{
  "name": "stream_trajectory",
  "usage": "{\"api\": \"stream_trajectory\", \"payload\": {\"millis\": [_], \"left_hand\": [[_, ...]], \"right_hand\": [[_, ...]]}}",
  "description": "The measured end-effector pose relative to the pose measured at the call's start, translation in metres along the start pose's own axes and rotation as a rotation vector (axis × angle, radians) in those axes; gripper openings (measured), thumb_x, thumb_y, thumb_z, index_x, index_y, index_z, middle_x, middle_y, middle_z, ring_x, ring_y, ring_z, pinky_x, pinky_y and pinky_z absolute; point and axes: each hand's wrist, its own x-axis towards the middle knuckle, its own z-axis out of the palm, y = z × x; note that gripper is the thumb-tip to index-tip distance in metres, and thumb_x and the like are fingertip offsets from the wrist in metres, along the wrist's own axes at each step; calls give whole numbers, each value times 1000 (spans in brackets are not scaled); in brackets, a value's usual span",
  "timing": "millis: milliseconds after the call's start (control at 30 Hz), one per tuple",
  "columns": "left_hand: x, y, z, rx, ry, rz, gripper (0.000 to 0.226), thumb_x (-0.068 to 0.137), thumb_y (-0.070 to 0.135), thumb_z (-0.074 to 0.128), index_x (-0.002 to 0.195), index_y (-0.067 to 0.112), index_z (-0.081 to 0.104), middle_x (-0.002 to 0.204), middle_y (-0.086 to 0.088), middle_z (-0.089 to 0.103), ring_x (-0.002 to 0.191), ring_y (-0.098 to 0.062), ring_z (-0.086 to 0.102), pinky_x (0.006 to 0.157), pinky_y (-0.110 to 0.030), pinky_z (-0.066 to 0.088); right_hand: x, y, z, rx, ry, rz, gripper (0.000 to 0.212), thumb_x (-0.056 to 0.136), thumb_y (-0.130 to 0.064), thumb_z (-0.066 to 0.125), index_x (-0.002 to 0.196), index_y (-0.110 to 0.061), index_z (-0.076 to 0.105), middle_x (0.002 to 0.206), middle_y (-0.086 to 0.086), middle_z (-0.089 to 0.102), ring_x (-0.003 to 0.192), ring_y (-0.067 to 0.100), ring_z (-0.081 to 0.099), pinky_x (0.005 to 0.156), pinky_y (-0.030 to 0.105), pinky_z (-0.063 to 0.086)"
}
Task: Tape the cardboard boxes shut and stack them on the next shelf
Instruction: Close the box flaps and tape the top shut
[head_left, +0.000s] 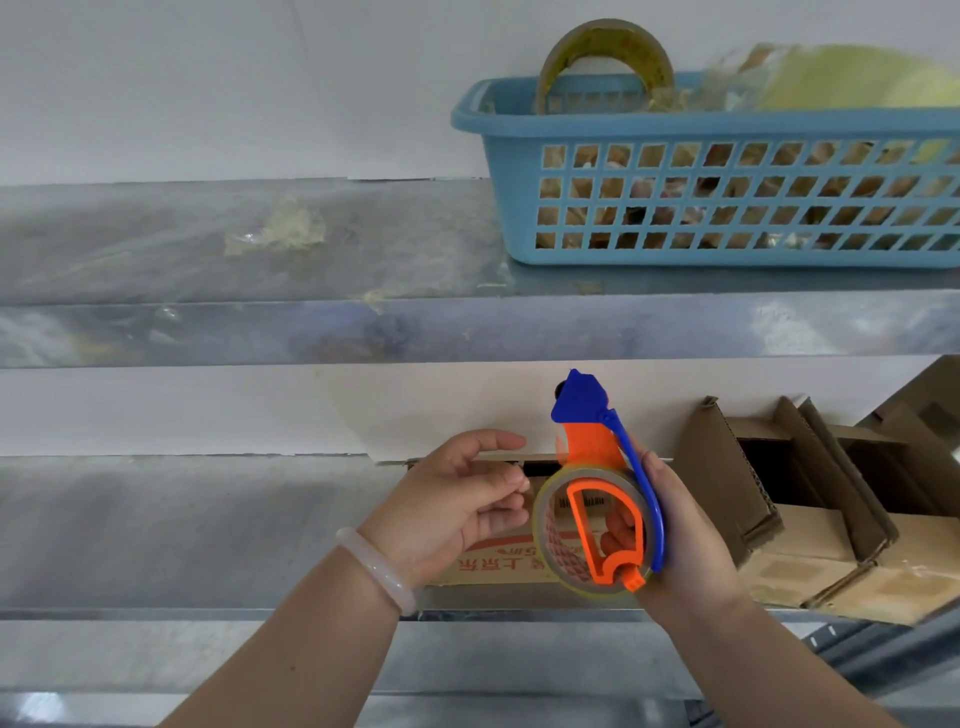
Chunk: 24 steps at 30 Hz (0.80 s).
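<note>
My right hand (685, 540) grips a blue and orange tape dispenser (602, 493) with a roll of clear tape on it, held upright over the lower shelf. My left hand (457, 504) hovers just left of the roll, fingers loosely curled toward the tape's edge, holding nothing that I can make out. Behind both hands lies a small cardboard box with red print (498, 564), mostly hidden. Right of it stand open cardboard boxes (810, 514) with their flaps up.
A blue plastic basket (727, 171) with a tape roll (605, 57) and crumpled wrapping sits on the upper metal shelf (208, 260). Tape scraps (285, 231) stick to that shelf. The lower metal shelf (182, 530) stretches left of the boxes.
</note>
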Motion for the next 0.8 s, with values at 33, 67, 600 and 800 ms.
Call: {"api": "stream_trajectory", "payload": {"millis": [33, 67, 600, 800], "left_hand": [[-3, 2, 1, 62, 15, 40, 28, 88, -2, 62, 112, 12, 64, 74, -6, 68, 70, -15, 66, 71, -30, 57], [-7, 5, 1, 147, 39, 102, 29, 88, -1, 63, 113, 14, 65, 76, -6, 69, 72, -17, 67, 74, -31, 57], [-77, 103, 7, 650, 533, 988, 29, 78, 23, 72, 96, 41, 59, 77, 10, 69, 67, -13, 68, 66, -28, 53], [-77, 102, 12, 1163, 772, 1225, 33, 83, 11, 69, 108, 29, 56, 79, 13, 60, 71, -7, 57, 67, -21, 48]], "right_hand": [[0, -1, -1, -5, 5, 0, 48, 84, -47, 61, 124, -21, 64, 117, 18, 68, 106, 35, 67, 82, 47, 57], [0, -1, -1, -10, 7, 3, 48, 84, -46, 61, 124, -21, 64, 118, 18, 67, 108, 37, 65, 86, 50, 56], [-4, -13, 19, -43, -46, -22, 44, 79, -40, 60, 118, -22, 68, 113, 19, 70, 99, 36, 69, 90, 51, 51], [-6, -12, 25, -67, -98, -47, 46, 81, -42, 58, 123, -24, 65, 119, 15, 68, 106, 34, 67, 91, 51, 50]]}}
